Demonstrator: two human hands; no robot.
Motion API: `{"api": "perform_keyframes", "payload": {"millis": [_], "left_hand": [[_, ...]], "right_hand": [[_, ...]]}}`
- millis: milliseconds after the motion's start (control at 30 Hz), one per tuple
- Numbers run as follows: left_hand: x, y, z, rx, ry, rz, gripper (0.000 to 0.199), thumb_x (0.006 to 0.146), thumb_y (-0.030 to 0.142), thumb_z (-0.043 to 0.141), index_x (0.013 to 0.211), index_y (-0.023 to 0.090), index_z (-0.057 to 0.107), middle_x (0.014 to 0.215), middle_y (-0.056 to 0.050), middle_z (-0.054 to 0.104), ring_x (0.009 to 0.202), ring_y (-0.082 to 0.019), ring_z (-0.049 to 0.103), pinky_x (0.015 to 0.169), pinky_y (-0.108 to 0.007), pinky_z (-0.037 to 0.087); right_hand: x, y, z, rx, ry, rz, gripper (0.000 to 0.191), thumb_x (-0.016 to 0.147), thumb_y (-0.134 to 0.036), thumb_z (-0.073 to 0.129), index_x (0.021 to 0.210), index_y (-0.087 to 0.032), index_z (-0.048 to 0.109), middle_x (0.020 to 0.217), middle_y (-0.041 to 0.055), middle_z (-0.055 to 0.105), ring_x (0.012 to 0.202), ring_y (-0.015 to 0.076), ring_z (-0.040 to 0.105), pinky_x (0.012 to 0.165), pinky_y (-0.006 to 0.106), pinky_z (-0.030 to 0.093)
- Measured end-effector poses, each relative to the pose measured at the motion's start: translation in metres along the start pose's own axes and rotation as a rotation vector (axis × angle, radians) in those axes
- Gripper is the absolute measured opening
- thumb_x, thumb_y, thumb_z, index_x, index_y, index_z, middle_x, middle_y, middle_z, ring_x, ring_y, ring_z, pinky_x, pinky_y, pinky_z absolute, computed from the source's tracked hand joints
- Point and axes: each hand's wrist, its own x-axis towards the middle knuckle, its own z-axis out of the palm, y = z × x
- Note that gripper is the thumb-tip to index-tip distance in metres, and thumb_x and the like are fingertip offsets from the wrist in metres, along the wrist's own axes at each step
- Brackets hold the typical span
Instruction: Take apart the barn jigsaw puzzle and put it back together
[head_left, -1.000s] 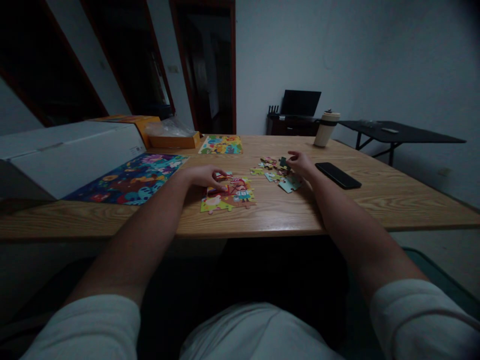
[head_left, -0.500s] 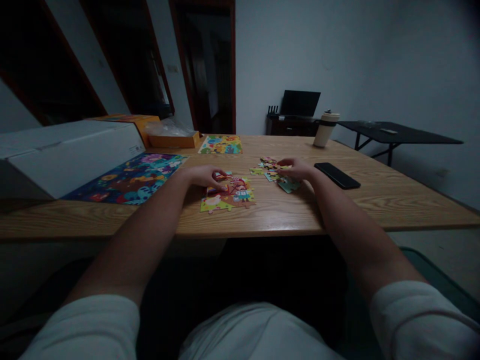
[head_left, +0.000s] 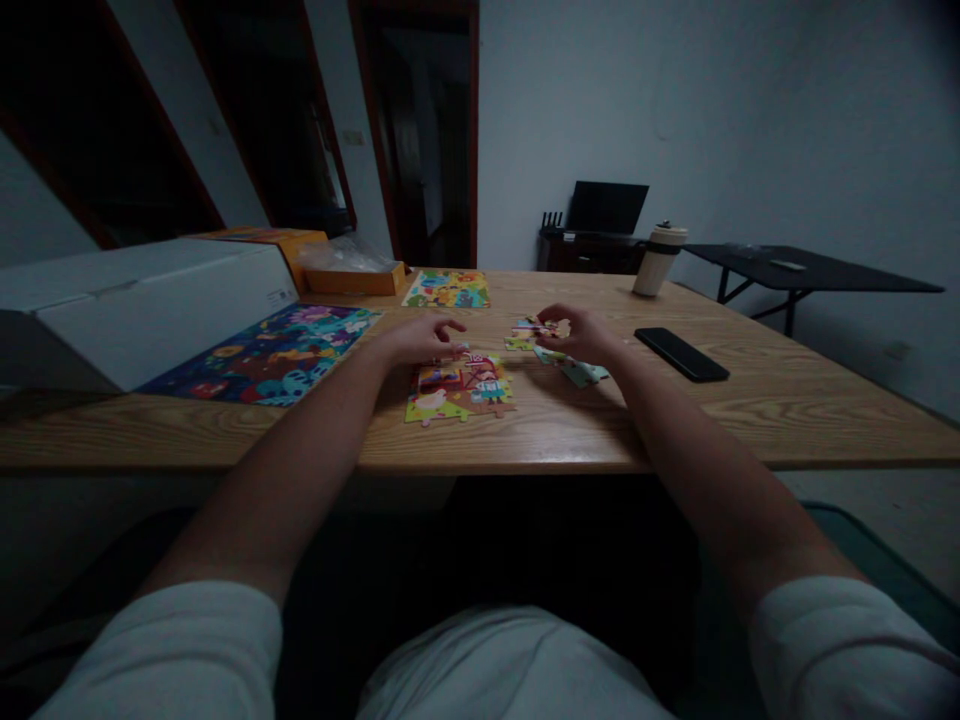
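Note:
A partly joined puzzle (head_left: 465, 390) with a red and green farm picture lies near the table's front edge. My left hand (head_left: 426, 340) hovers over its upper left part, thumb and fingers apart, holding nothing visible. To the right is a loose heap of puzzle pieces (head_left: 577, 371). My right hand (head_left: 577, 334) is over the back of that heap, fingers curled with the tips close to a piece; whether they grip it is too small to tell.
A dark blue puzzle sheet (head_left: 277, 360) lies left, beside a white box (head_left: 172, 310). Behind are an orange tray (head_left: 352, 280) with plastic wrap and a yellow picture sheet (head_left: 448, 290). A black phone (head_left: 681, 354) and a cup (head_left: 658, 262) are on the right.
My left hand has lifted slightly off the joined puzzle and its fingers have spread. My right hand has shifted a little back and left over the heap. The view has moved slightly.

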Motion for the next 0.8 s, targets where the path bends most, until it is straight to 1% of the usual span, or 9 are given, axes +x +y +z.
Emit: {"api": "perform_keyframes", "payload": {"millis": [67, 100, 200, 300, 367, 433, 533, 633, 800], "left_hand": [[0.0, 0.004, 0.002, -0.108, 0.068, 0.029, 0.065, 0.082, 0.054, 0.064, 0.138, 0.022, 0.053, 0.12, -0.012, 0.065, 0.097, -0.024, 0.064, 0.076, -0.031, 0.048], [0.0, 0.006, 0.003, -0.169, 0.072, 0.05, 0.065, 0.083, 0.053, 0.063, 0.139, 0.021, 0.051, 0.121, -0.013, 0.065, 0.098, -0.024, 0.064, 0.077, -0.032, 0.049], [-0.001, 0.012, 0.006, -0.289, 0.02, 0.098, 0.063, 0.087, 0.05, 0.061, 0.14, 0.021, 0.048, 0.121, -0.013, 0.066, 0.103, -0.024, 0.064, 0.08, -0.032, 0.049], [-0.001, 0.015, 0.006, -0.251, -0.031, 0.107, 0.059, 0.084, 0.046, 0.065, 0.135, 0.019, 0.053, 0.119, -0.012, 0.067, 0.101, -0.023, 0.064, 0.08, -0.032, 0.049], [0.0, 0.012, 0.004, -0.183, -0.063, 0.084, 0.059, 0.081, 0.046, 0.068, 0.131, 0.017, 0.057, 0.115, -0.012, 0.069, 0.097, -0.023, 0.065, 0.076, -0.031, 0.049], [0.001, 0.006, 0.002, -0.097, -0.085, 0.047, 0.06, 0.078, 0.048, 0.068, 0.127, 0.016, 0.06, 0.112, -0.011, 0.07, 0.092, -0.023, 0.065, 0.073, -0.029, 0.048], [0.003, -0.007, -0.001, 0.027, -0.123, -0.006, 0.06, 0.075, 0.05, 0.067, 0.125, 0.018, 0.063, 0.109, -0.008, 0.072, 0.089, -0.021, 0.065, 0.071, -0.027, 0.046], [0.005, -0.015, -0.001, 0.08, -0.153, -0.028, 0.059, 0.074, 0.048, 0.065, 0.125, 0.02, 0.064, 0.107, -0.007, 0.072, 0.087, -0.02, 0.064, 0.069, -0.026, 0.044], [0.004, -0.019, -0.002, 0.103, -0.155, -0.078, 0.062, 0.072, 0.046, 0.065, 0.129, 0.02, 0.064, 0.107, -0.009, 0.071, 0.086, -0.023, 0.063, 0.071, -0.029, 0.044]], "right_hand": [[0.001, -0.024, 0.012, 0.023, 0.01, -0.101, 0.035, 0.082, -0.039, 0.069, 0.11, -0.019, 0.067, 0.109, 0.0087, 0.07, 0.098, 0.0222, 0.064, 0.088, 0.037, 0.049], [0.0, -0.034, 0.018, 0.014, 0.013, -0.143, 0.033, 0.083, -0.039, 0.068, 0.109, -0.019, 0.067, 0.109, 0.0083, 0.07, 0.098, 0.022, 0.064, 0.089, 0.037, 0.048], [-0.002, -0.059, 0.035, -0.073, 0.018, -0.215, 0.029, 0.087, -0.041, 0.065, 0.109, -0.021, 0.067, 0.11, 0.0082, 0.07, 0.104, 0.0232, 0.062, 0.094, 0.039, 0.045], [-0.005, -0.071, 0.042, -0.139, -0.041, -0.25, 0.032, 0.088, -0.042, 0.064, 0.113, -0.023, 0.066, 0.112, 0.0091, 0.07, 0.108, 0.025, 0.06, 0.096, 0.04, 0.044], [-0.007, -0.071, 0.043, -0.148, -0.067, -0.248, 0.039, 0.086, -0.044, 0.066, 0.118, -0.022, 0.064, 0.116, 0.0101, 0.068, 0.11, 0.0256, 0.059, 0.096, 0.04, 0.044], [-0.007, -0.066, 0.041, -0.147, -0.053, -0.229, 0.042, 0.086, -0.043, 0.066, 0.121, -0.021, 0.062, 0.121, 0.0109, 0.066, 0.111, 0.0258, 0.059, 0.097, 0.04, 0.044], [-0.005, -0.053, 0.038, -0.144, -0.013, -0.182, 0.038, 0.087, -0.036, 0.063, 0.121, -0.018, 0.062, 0.121, 0.0115, 0.066, 0.112, 0.0258, 0.06, 0.098, 0.041, 0.043], [-0.003, -0.042, 0.037, -0.131, -0.011, -0.134, 0.035, 0.086, -0.03, 0.062, 0.119, -0.019, 0.063, 0.121, 0.0115, 0.066, 0.112, 0.0258, 0.06, 0.098, 0.042, 0.044], [-0.003, -0.037, 0.036, -0.13, -0.013, -0.116, 0.033, 0.086, -0.027, 0.062, 0.118, -0.019, 0.063, 0.12, 0.0121, 0.066, 0.11, 0.0253, 0.061, 0.099, 0.041, 0.045]]}}
